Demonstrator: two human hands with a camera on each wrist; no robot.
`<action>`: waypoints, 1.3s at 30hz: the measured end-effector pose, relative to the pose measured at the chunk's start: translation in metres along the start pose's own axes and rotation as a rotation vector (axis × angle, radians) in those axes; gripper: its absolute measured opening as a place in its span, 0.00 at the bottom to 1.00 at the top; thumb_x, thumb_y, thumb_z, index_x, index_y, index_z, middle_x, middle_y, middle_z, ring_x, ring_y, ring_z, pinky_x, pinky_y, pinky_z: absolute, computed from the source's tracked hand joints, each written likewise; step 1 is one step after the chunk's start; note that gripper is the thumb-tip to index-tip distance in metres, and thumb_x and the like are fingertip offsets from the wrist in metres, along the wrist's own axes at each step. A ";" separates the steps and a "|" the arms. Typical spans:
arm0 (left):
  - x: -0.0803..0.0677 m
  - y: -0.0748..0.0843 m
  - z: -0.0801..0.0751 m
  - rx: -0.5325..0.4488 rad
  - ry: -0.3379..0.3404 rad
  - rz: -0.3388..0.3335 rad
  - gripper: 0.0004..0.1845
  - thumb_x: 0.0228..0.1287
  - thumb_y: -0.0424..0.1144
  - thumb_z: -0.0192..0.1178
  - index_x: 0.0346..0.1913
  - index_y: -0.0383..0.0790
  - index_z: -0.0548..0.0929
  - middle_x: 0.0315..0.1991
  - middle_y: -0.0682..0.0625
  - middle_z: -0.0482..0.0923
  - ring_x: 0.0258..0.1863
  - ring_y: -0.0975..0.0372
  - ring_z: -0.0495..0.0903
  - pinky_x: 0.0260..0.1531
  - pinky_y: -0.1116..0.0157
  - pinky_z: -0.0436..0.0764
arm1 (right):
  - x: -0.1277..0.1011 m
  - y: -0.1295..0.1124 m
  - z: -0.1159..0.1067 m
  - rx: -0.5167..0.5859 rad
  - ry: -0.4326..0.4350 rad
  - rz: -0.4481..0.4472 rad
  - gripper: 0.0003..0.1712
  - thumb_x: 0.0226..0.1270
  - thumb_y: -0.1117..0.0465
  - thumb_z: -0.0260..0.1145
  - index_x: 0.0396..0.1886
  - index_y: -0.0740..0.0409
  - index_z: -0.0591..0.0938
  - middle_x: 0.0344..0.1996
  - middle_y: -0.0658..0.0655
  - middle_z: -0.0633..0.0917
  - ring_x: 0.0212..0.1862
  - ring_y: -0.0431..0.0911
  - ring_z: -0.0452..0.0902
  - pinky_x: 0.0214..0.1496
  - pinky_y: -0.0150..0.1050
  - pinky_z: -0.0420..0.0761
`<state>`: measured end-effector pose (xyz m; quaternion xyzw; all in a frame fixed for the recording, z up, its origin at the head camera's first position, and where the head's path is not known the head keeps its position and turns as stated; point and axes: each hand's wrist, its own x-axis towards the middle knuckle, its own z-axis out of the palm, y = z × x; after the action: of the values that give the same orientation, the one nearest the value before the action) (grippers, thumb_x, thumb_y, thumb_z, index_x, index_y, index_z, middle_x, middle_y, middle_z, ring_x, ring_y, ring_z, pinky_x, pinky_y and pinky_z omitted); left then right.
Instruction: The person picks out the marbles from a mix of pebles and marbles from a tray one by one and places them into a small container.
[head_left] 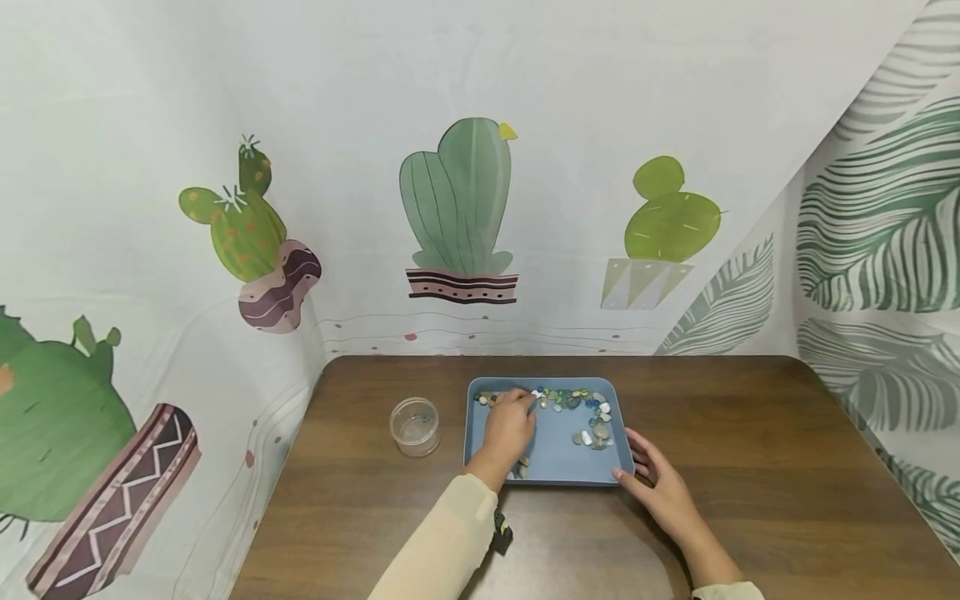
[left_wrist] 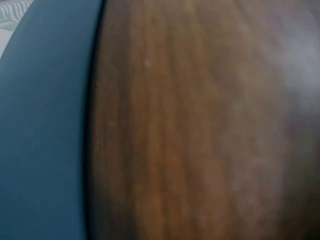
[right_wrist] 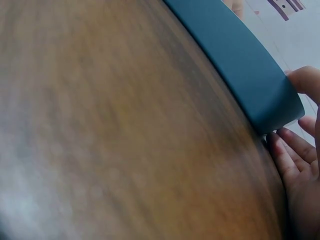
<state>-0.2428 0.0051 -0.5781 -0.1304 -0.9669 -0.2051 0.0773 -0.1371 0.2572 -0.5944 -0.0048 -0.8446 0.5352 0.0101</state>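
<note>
A shallow blue-grey tray (head_left: 562,467) lies on the wooden table, with small stones and glass pebbles (head_left: 573,400) along its back and right sides. My left hand (head_left: 510,429) reaches over the tray's left part, back of the hand up, fingers bent down among the stones near the back rim. Its fingertips are partly hidden, and I cannot tell whether they pinch a stone. At the front right corner my right hand (head_left: 663,492) grips the tray, thumb at the rim and the other fingers against the outer side. The right wrist view shows those fingers (right_wrist: 287,155) low beside the corner.
A clear round plastic tub (head_left: 415,427) stands left of the tray, with something small inside. A small black object (head_left: 502,533) shows beside the left sleeve. Behind the table (head_left: 750,433) hangs a white cloth (head_left: 570,75) printed with cacti and leaves.
</note>
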 end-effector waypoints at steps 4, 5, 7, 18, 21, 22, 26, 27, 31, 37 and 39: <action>0.000 -0.001 0.002 0.044 0.009 0.010 0.17 0.70 0.41 0.63 0.59 0.47 0.85 0.56 0.53 0.83 0.55 0.58 0.81 0.54 0.62 0.83 | 0.000 0.001 0.000 0.000 0.000 -0.010 0.44 0.67 0.54 0.72 0.78 0.52 0.62 0.72 0.65 0.71 0.68 0.55 0.70 0.56 0.14 0.69; 0.000 -0.001 0.002 0.044 0.019 0.012 0.16 0.69 0.41 0.63 0.58 0.47 0.85 0.55 0.53 0.83 0.54 0.58 0.81 0.54 0.62 0.82 | 0.000 0.001 0.000 0.002 -0.001 -0.013 0.44 0.66 0.54 0.72 0.78 0.52 0.62 0.72 0.64 0.71 0.67 0.54 0.71 0.56 0.14 0.70; 0.000 0.000 0.002 0.038 0.040 0.015 0.15 0.68 0.40 0.65 0.56 0.47 0.86 0.53 0.53 0.84 0.52 0.59 0.81 0.53 0.62 0.82 | 0.000 0.001 0.000 0.005 -0.003 -0.022 0.44 0.66 0.54 0.72 0.78 0.51 0.62 0.72 0.64 0.71 0.66 0.50 0.72 0.56 0.15 0.70; -0.001 0.002 -0.002 0.023 0.062 0.028 0.06 0.70 0.38 0.63 0.42 0.48 0.90 0.43 0.53 0.85 0.44 0.61 0.81 0.46 0.65 0.83 | -0.001 0.001 -0.001 0.002 -0.002 -0.026 0.43 0.67 0.53 0.72 0.77 0.51 0.63 0.71 0.64 0.71 0.64 0.37 0.71 0.56 0.15 0.70; -0.001 0.002 -0.002 0.007 0.059 0.025 0.07 0.70 0.37 0.62 0.42 0.47 0.90 0.43 0.53 0.84 0.43 0.61 0.81 0.44 0.65 0.82 | -0.001 0.000 -0.001 -0.008 -0.005 -0.009 0.43 0.67 0.52 0.71 0.78 0.50 0.63 0.72 0.63 0.71 0.63 0.35 0.71 0.56 0.14 0.70; -0.001 0.002 -0.002 0.001 0.058 0.021 0.07 0.70 0.37 0.62 0.42 0.47 0.90 0.42 0.53 0.84 0.43 0.61 0.80 0.44 0.65 0.82 | -0.001 0.000 -0.001 -0.007 -0.006 -0.009 0.43 0.67 0.52 0.71 0.78 0.50 0.63 0.72 0.64 0.71 0.64 0.37 0.71 0.56 0.14 0.70; -0.001 0.002 -0.002 -0.031 0.058 0.004 0.07 0.69 0.35 0.62 0.42 0.45 0.90 0.41 0.52 0.83 0.42 0.60 0.80 0.43 0.65 0.82 | -0.001 0.000 -0.001 -0.007 -0.002 -0.018 0.43 0.67 0.52 0.71 0.78 0.51 0.63 0.72 0.64 0.71 0.65 0.42 0.72 0.56 0.14 0.70; -0.001 0.002 -0.002 -0.037 0.057 0.000 0.06 0.68 0.35 0.62 0.42 0.44 0.90 0.41 0.51 0.83 0.42 0.60 0.80 0.43 0.65 0.82 | -0.001 0.000 -0.001 -0.007 -0.002 -0.023 0.43 0.67 0.53 0.71 0.77 0.51 0.63 0.72 0.65 0.71 0.66 0.43 0.72 0.56 0.14 0.70; -0.001 0.002 -0.002 -0.054 0.058 -0.005 0.05 0.67 0.34 0.63 0.40 0.42 0.89 0.40 0.50 0.82 0.41 0.60 0.80 0.41 0.65 0.83 | -0.001 0.004 -0.001 -0.009 0.003 -0.032 0.43 0.67 0.53 0.72 0.77 0.52 0.64 0.72 0.65 0.71 0.63 0.35 0.71 0.56 0.14 0.70; -0.002 0.001 -0.002 -0.082 0.055 -0.019 0.05 0.67 0.33 0.63 0.41 0.40 0.89 0.39 0.50 0.81 0.39 0.61 0.80 0.38 0.67 0.82 | -0.002 0.006 0.000 0.006 -0.001 -0.035 0.43 0.67 0.54 0.72 0.77 0.52 0.64 0.72 0.64 0.71 0.59 0.22 0.68 0.56 0.14 0.70; -0.002 0.001 -0.002 -0.093 0.056 -0.026 0.06 0.67 0.33 0.63 0.42 0.40 0.89 0.40 0.49 0.81 0.39 0.61 0.80 0.37 0.68 0.82 | -0.002 0.005 -0.001 0.007 -0.001 -0.039 0.43 0.67 0.54 0.72 0.77 0.53 0.64 0.71 0.65 0.71 0.59 0.24 0.69 0.56 0.14 0.71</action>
<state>-0.2403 0.0045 -0.5763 -0.1154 -0.9555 -0.2542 0.0956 -0.1354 0.2600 -0.5991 0.0120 -0.8426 0.5380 0.0203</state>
